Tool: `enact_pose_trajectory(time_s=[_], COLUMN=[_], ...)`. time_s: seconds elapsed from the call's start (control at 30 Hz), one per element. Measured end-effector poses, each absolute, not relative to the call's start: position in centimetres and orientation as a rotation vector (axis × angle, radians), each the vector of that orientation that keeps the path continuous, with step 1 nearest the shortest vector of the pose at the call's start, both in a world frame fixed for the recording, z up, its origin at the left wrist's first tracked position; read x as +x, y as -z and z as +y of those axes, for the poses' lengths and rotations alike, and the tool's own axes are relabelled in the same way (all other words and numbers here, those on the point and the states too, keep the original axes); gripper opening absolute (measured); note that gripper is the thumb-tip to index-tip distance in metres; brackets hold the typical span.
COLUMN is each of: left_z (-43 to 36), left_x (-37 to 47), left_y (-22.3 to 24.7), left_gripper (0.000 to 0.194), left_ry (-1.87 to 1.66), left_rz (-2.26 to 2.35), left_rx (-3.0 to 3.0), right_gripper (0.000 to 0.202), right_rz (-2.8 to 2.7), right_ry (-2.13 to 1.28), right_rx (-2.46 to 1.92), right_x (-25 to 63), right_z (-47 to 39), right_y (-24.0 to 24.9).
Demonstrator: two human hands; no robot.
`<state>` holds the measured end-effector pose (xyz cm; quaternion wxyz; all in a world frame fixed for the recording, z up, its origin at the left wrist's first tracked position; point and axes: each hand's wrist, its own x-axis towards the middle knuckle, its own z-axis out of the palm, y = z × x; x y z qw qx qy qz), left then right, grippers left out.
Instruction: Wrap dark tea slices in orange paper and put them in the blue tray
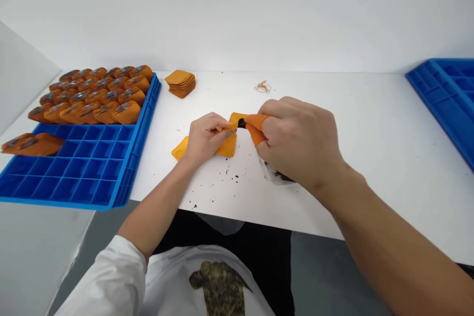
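My left hand [203, 139] is closed in a pinch on the edge of a small yellow-orange paper packet [237, 117]. My right hand [301, 131] grips a folded, curved orange piece [255, 126], whose exact kind I cannot make out. Its tip meets the packet's mouth, where dark material [242, 123] shows between the two. Under my left hand, more flat yellow-orange packets [227, 147] lie on the table. Partly hidden below my right hand is a clear container [272, 174] with dark flakes in it.
A blue compartment tray [122, 158] on the left holds rows of filled orange packets [92, 94]. Behind my hands are a stack of orange packets [180, 83] and thin tan bands [262, 87]. Another blue tray [440, 103] stands right. Dark crumbs dot the white table [370, 158].
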<state>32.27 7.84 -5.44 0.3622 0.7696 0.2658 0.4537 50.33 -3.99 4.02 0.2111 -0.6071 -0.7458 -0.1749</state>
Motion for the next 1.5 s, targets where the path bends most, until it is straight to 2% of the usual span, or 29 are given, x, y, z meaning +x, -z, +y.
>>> enact_pose_trajectory(time_s=[0.13, 0.23, 0.37, 0.53, 0.83, 0.93, 0.97, 1.1, 1.33, 1.5], left_z=[7.9, 7.8, 7.5, 7.5, 7.6, 7.1, 6.9, 5.5, 2.7, 1.1], left_x=[32.2, 32.0, 31.9, 31.5, 31.0, 30.0, 29.4, 26.2, 18.3, 12.2], left_y=[5.1, 4.7, 4.7, 4.9, 4.5, 3.8, 3.5, 2.3, 0.5, -1.2], left_gripper=[0.009, 0.01, 0.006, 0.004, 0.012, 0.005, 0.011, 0.013, 0.026, 0.033], left_ry=[-1.105, -1.036, -0.954, -1.059, -1.221, -1.259, -1.268, -1.256, -1.278, -1.122], left_rz=[0.667, 0.646, 0.586, 0.623, 0.568, 0.56, 0.547, 0.517, 0.617, 0.944], left_rx=[1.844, 1.751, 1.726, 1.655, 1.826, 1.836, 1.863, 2.067, 2.384, 2.614], right_gripper=[0.022, 0.03, 0.018, 0.017, 0.015, 0.014, 0.015, 0.014, 0.013, 0.016], right_rz=[-1.874, -1.715, -1.599, -1.55, -1.512, -1.522, -1.536, -1.596, -1.734, -1.792], right_ry=[0.284, -0.001, -0.275, -0.204, -0.052, -0.061, -0.076, -0.121, 0.002, -0.042], right_rx=[-1.571, -1.548, -1.608, -1.605, -1.679, -1.674, -1.659, -1.589, -1.429, -1.362], right_x=[51.7, 53.0, 53.4, 52.8, 51.4, 50.2, 49.7, 46.8, 40.8, 35.6], right_z=[-4.2, -4.3, -3.8, -3.6, -4.4, -4.9, -5.1, -5.7, -5.0, -3.6], right_y=[-3.9, -3.5, -2.4, -2.0, -2.4, -2.6, -2.6, -2.4, -0.9, -0.9])
